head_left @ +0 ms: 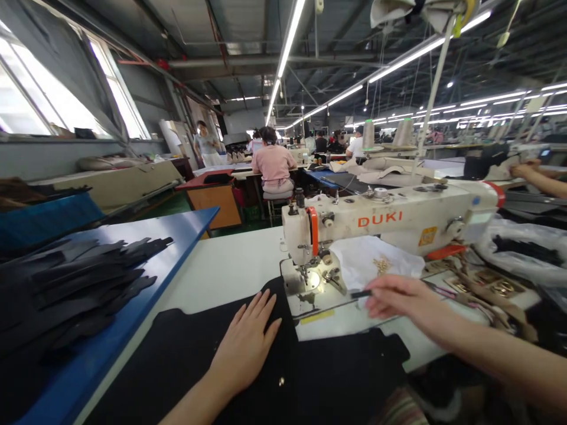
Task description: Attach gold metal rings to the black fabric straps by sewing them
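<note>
My left hand [245,342] lies flat on a large black fabric piece [186,348], fingers stretched toward the sewing machine's needle area. A small gold metal bit [282,382] rests on the black fabric near my wrist. My right hand [394,300] is closed in a pinch around a thin dark tool [361,293]; its exact kind is unclear. That hand hovers over the machine bed, just in front of a white cloth [354,260] bearing a heap of small gold pieces [381,265]. The white sewing machine [381,218] stands behind both hands, its presser foot [305,274] apart from the fabric.
To the left, dark cut pieces [80,283] are piled on a blue table [177,227]. At right are a tray of metal fittings [500,288] and a plastic bag [531,242]. A seated person in pink [273,162] works ahead; another person's arm [543,177] reaches in at right.
</note>
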`<state>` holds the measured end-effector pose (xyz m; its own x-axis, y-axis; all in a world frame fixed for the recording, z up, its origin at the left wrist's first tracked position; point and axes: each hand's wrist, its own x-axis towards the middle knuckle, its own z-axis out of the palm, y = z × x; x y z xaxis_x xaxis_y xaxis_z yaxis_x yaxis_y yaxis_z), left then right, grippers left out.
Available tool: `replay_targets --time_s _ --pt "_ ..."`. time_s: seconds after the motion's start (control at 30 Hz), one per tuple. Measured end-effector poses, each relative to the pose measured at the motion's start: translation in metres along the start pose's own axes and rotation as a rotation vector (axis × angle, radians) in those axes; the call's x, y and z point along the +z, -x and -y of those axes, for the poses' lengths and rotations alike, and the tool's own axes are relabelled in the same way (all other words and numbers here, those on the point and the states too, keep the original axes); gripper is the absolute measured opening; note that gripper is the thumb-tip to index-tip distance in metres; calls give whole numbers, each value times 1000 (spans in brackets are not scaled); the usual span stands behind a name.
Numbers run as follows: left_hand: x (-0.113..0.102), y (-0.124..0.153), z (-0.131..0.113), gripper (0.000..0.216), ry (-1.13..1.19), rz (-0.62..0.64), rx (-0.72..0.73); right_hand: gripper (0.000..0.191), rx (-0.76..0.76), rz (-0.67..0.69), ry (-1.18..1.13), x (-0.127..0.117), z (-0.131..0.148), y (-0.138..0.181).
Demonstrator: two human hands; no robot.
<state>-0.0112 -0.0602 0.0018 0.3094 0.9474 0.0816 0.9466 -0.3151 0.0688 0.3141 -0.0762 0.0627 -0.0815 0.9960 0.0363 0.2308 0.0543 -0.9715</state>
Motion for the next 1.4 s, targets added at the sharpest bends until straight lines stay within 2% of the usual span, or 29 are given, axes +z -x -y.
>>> replay_targets --time_s 0.07,0.13,0.2,0.27,0.4,0.6,0.77,0.87,1.03,1.23,1.33,1.4 --pt "1 1 -2 53 -11 -11 4 35 186 221 -225 58 -11 -9" --pt "0 3 -4 53 -12 -13 2 36 252 305 -361 102 -18 -20" --pt "0 5 -4 52 4 0 0 37 268 318 -426 130 -22 -32" --pt "0 6 -4 52 35 11 -3 38 256 307 -460 142 -27 -41" --pt "3 6 2 51 175 -25 -33 39 222 284 -491 148 -37 -48" --pt "-5 6 2 37 633 -102 -131 38 196 221 -514 153 -43 -44" --pt "-14 -3 -10 35 1065 -7 -248 33 177 225 -510 154 -41 -43" --pt "-12 -16 -12 33 1219 52 -293 33 162 219 -514 153 -40 -42" --pt "-6 -36 -9 28 1377 128 -270 46 186 196 -554 151 -37 -42" --pt "-6 -40 -6 29 1427 120 -289 55 209 179 -592 148 -38 -42" --pt "-6 -40 -5 31 1417 125 -302 48 186 179 -525 139 -37 -33" --pt "-4 -40 -3 32 1397 120 -303 33 87 191 -383 122 -33 -24"
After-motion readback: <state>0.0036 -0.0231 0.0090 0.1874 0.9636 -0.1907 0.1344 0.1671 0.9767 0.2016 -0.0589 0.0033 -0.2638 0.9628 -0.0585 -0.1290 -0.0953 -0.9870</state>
